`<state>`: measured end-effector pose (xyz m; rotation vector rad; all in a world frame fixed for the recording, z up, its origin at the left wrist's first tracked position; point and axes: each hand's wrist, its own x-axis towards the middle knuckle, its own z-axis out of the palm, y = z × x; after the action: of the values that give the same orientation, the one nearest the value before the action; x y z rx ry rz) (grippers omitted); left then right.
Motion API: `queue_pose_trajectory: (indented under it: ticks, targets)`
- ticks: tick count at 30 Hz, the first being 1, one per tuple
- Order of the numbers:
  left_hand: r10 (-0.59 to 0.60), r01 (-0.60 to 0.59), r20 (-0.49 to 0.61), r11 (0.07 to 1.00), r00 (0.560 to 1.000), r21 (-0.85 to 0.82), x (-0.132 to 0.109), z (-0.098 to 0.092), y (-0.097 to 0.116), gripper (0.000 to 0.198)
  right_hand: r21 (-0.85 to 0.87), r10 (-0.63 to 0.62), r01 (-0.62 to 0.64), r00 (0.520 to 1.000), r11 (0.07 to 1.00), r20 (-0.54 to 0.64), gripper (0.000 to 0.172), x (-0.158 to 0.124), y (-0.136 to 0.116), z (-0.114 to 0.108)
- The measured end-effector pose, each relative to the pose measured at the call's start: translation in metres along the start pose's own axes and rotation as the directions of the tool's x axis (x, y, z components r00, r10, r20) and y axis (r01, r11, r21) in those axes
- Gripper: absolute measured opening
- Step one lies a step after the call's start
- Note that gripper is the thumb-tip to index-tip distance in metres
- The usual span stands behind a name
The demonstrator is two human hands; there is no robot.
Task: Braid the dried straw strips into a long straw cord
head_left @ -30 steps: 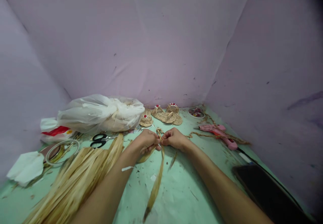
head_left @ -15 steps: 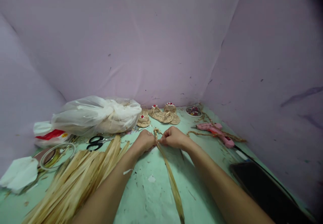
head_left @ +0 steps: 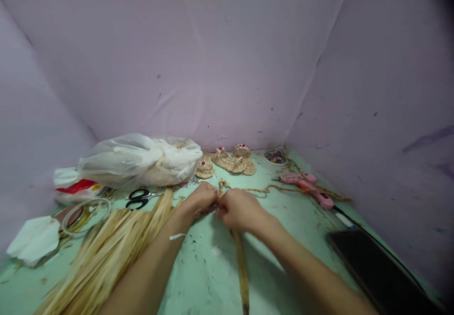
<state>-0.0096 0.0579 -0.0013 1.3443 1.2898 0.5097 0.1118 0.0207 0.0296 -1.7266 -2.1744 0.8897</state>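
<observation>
Close together over the table, my left hand and my right hand are both closed, fingers almost touching. A twisted fibre cord rises from between them and trails right across the table. My left hand pinches this cord near its end. Below my right hand hangs a flat strip of dried plant fibre, its upper part gripped in those fingers. The point where strip and cord meet is hidden by my fingers. Left of my left forearm lies a bundle of similar dried strips.
Black-handled scissors, tape rolls and a tied plastic bag lie left. Small woven slippers with beads stand at the back, near a dish of beads. A pink glue gun and dark phone lie right.
My right hand has come in toward my left and turned over the joining point, covering it. The hanging strip has swung left. The view has shifted slightly.
</observation>
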Motion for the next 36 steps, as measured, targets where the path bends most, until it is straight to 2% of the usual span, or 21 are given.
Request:
queue_pose_trajectory:
  ticks: [2,3,5,7,10,13,16,20,24,29,32,36]
  targets:
    - [-0.011,0.013,0.095,1.0,0.995,-0.026,-0.003,-0.002,0.001,0.011,0.257,0.058,-0.054,0.998,0.965,-0.009,0.014,0.008,0.016,-0.015]
    - [-0.011,0.018,0.135,0.999,0.991,-0.047,-0.004,-0.004,0.001,0.012,0.434,0.155,-0.122,0.987,0.893,-0.043,0.013,0.012,0.023,-0.02]
    - [-0.003,0.021,0.18,0.995,0.984,-0.093,-0.003,-0.006,0.001,0.014,0.67,0.302,-0.217,0.953,0.71,-0.012,0.008,0.019,0.03,-0.024]
    - [0.008,0.016,0.201,0.993,0.98,-0.119,-0.001,-0.008,0.0,0.014,0.767,0.316,-0.279,0.943,0.578,0.105,0.007,0.022,0.029,-0.018]
    - [0.026,-0.001,0.199,0.992,0.98,-0.123,0.001,-0.009,-0.002,0.008,0.791,0.224,-0.343,0.938,0.506,0.264,0.011,0.02,0.017,-0.005]
    - [0.038,-0.014,0.198,0.993,0.98,-0.121,0.002,-0.008,-0.003,0.007,0.769,0.23,-0.346,0.938,0.538,0.26,0.016,0.019,0.011,0.002]
    - [0.038,-0.02,0.193,0.995,0.98,-0.093,0.002,-0.007,-0.002,0.01,0.701,0.257,-0.301,0.951,0.647,0.171,0.016,0.023,0.018,0.005]
    - [0.03,-0.04,0.137,0.997,0.99,0.071,0.0,-0.005,0.002,0.011,0.597,0.279,-0.271,0.957,0.755,0.082,0.012,0.029,0.031,0.01]
    - [0.125,-0.121,0.011,0.924,0.992,0.362,-0.003,-0.002,0.007,0.013,0.617,0.257,-0.226,0.966,0.754,0.041,0.014,0.029,0.034,0.012]
    - [0.19,-0.061,-0.153,0.798,0.97,0.6,-0.006,0.003,0.012,0.011,0.641,0.257,-0.222,0.966,0.734,0.04,0.01,0.027,0.031,0.014]
    - [0.159,-0.002,-0.186,0.768,0.97,0.641,-0.008,-0.002,0.014,0.009,0.647,0.248,-0.207,0.968,0.734,0.029,0.011,0.027,0.033,0.016]
    - [0.019,0.047,-0.111,0.825,0.994,0.563,-0.014,-0.011,0.02,0.007,0.632,0.173,-0.166,0.984,0.757,0.052,0.01,0.028,0.037,0.016]
